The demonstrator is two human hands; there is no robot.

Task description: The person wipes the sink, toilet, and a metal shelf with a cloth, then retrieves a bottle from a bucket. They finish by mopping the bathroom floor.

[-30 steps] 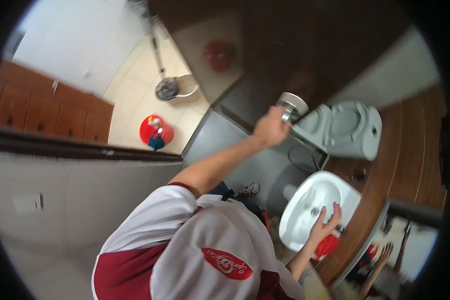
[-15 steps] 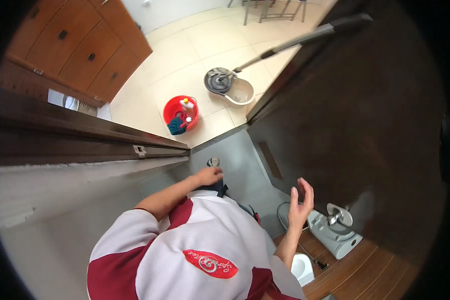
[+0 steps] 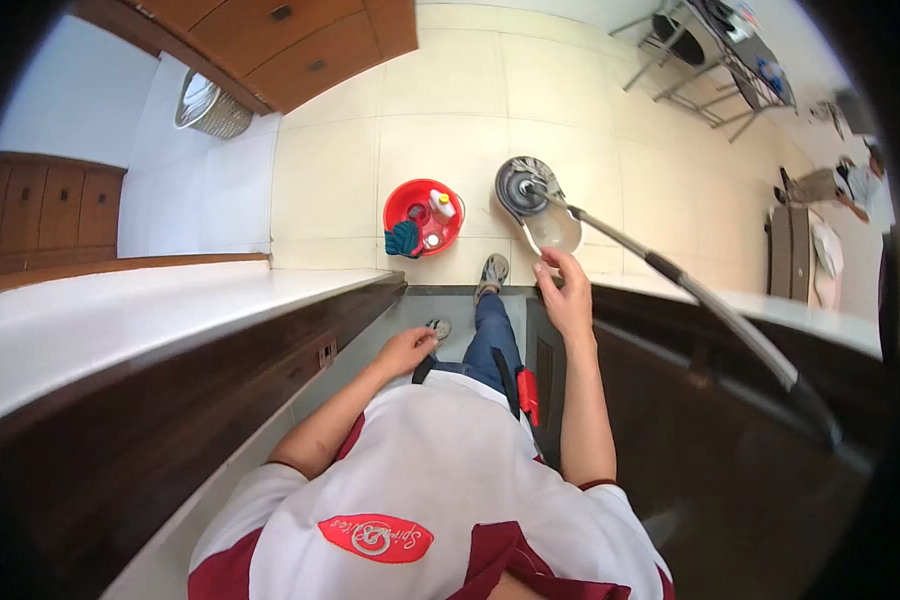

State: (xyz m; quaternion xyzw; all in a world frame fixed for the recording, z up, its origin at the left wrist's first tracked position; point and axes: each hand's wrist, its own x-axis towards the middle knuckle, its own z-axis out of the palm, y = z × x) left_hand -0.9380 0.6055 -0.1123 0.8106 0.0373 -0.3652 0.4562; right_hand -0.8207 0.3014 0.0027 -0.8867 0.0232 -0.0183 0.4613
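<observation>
My right hand (image 3: 567,297) reaches forward near the doorway, its fingers apart and holding nothing. Just beyond it stands a mop bucket (image 3: 568,232) with a grey spinner basket, where a mop (image 3: 715,303) rests with its head in the basket. The mop's long handle slants to the lower right, over the dark door. In front of my waist is my left hand (image 3: 407,351), empty, its fingers loosely bent. A red bucket (image 3: 394,205) stands left of the mop bucket. It holds a white bottle (image 3: 442,206) with a yellow cap, and a teal cloth (image 3: 402,238) hangs at its rim.
The dark door (image 3: 670,430) is on my right, the door frame (image 3: 220,395) on my left. Wooden drawers (image 3: 310,62) and a woven basket (image 3: 220,115) stand ahead left. Metal-legged furniture (image 3: 715,85) is at back right. Another person (image 3: 855,190) stands far right.
My view has turned and moved towards the doorway. One foot now stands at the threshold. My right hand has come forward from beside the toilet towards the mop bucket.
</observation>
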